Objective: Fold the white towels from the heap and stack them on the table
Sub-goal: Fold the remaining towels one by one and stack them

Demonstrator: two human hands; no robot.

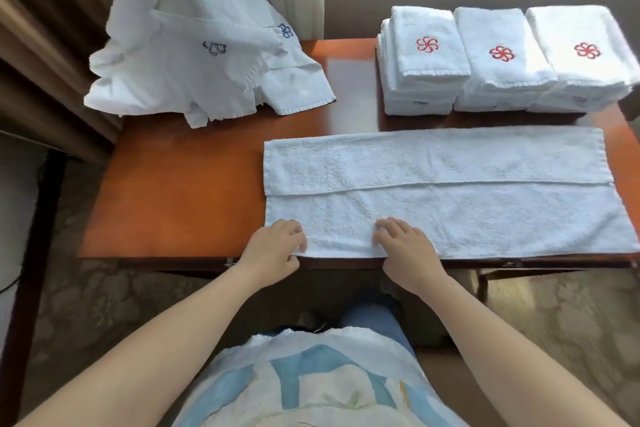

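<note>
Grips near hem of the towel [450, 204], spread flat along the desk [180, 184] with its far flap folded in, using left hand [273, 246] and right hand [403, 250], fingers curled over, seemingly to fold it upward.

A heap of white towels [194, 55] is piled on the far left of the reddish wooden table [187, 191]. Three stacks of folded towels [502, 59] are ranged at its far right, and a half-folded towel [450, 198] is spread along the near edge.
</note>
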